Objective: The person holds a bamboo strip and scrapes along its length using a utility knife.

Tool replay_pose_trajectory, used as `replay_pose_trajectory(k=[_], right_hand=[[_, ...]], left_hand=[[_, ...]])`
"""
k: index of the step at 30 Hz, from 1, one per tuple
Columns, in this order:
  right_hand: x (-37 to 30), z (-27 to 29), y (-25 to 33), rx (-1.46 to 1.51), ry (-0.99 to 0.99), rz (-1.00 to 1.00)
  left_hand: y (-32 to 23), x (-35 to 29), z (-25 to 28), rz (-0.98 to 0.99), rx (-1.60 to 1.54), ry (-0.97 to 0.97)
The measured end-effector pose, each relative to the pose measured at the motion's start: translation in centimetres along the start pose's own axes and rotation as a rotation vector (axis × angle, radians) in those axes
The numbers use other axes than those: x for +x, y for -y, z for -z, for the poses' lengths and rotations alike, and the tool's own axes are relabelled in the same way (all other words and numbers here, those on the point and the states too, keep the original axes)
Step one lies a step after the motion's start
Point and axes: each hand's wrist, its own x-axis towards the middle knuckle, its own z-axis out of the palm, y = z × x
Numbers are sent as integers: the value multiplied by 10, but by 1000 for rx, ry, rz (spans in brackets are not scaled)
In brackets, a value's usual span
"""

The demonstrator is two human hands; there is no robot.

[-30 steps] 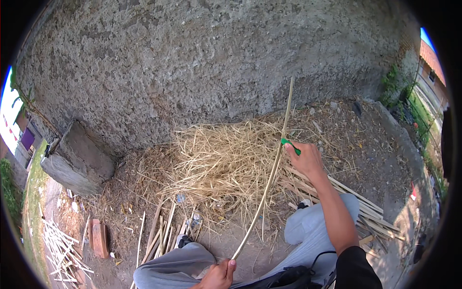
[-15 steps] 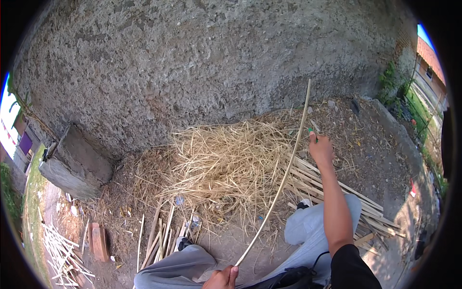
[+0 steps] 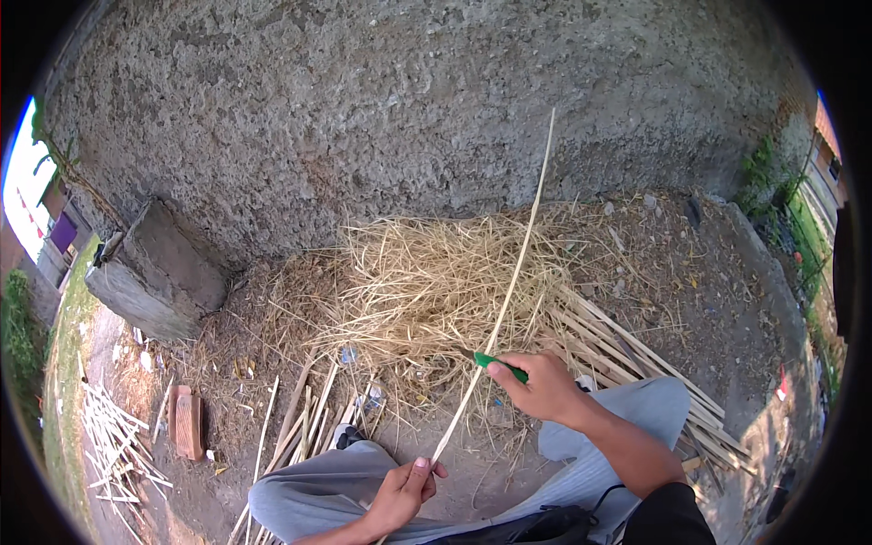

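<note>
Bare dirt by a rough wall, straw pile [image 3: 436, 282] beyond hands; right hand [image 3: 545, 389], gripping green-handled knife [image 3: 498, 365], has drawn back down the cane strip [image 3: 509, 291] pinched by left hand [image 3: 404, 490].

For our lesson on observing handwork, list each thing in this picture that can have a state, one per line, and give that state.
Left hand: closed round the near end of the strip.
Right hand: closed on the knife.
Long pale strip: held slanting, far end raised before the wall.
Green-handled knife: held against the strip, blade mostly hidden.
Shavings pile: loose, heaped at the wall's foot.
Cut slats: lying flat on the ground.
Brick: lying on the ground.
</note>
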Motion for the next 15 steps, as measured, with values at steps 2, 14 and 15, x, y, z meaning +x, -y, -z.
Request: replay_pose_trajectory(k=[2,14,15], right_hand=[[-12,-8,17,-19,105,10],[-38,-47,32,-170,155,254],[-38,-48,33,-168,159,255]], left_hand=[[2,2,0,-9,-50,-27],[-3,7,3,-27,-325,-97],[-4,7,3,-25,-326,-99]])
